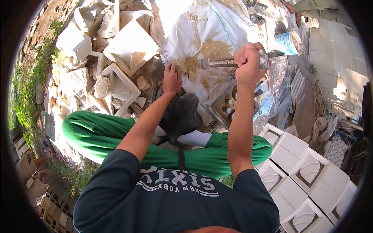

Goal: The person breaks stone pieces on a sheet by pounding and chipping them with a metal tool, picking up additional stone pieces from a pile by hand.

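My right hand [248, 62] is raised, closed around a metal hand tool [221, 63] with a long narrow shaft. The tool's flat, wider end points left above the sandy sack, and a rounded metallic part shows behind my fist. My left hand [172, 79] is low over the front edge of the white sack [180, 42], its fingers bent against a small tan chunk [180, 66]. Part of that grip is hidden by the back of the hand. Brown grit [213, 48] is spread on the sack beyond the chunk. Just below my left hand are my dark clogs [184, 112].
White broken moulded blocks [132, 46] are heaped at left. A tray [213, 105] with dark-handled items stands right of my feet. Farther right are a blue-and-white bucket [288, 42] and rows of white moulded blocks [301, 174]. Another person's hand [298, 18] shows at top right.
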Demonstrator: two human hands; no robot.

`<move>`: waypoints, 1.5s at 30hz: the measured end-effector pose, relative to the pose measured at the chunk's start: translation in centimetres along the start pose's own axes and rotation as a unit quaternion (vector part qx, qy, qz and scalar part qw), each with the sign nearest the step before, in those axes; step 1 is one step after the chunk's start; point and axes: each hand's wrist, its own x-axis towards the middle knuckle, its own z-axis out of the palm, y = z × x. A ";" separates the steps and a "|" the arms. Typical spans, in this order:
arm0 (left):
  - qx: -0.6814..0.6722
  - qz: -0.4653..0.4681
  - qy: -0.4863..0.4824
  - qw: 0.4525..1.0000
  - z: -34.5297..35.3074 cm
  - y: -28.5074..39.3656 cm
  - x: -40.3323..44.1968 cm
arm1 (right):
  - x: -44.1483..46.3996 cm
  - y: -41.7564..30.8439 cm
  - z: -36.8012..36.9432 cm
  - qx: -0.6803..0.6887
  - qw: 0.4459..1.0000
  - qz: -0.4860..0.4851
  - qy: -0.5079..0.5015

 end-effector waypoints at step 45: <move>0.006 -0.005 -0.018 1.000 0.0 0.0 0.1 | -1.3 0.9 0.5 0.012 0.998 -0.041 -0.054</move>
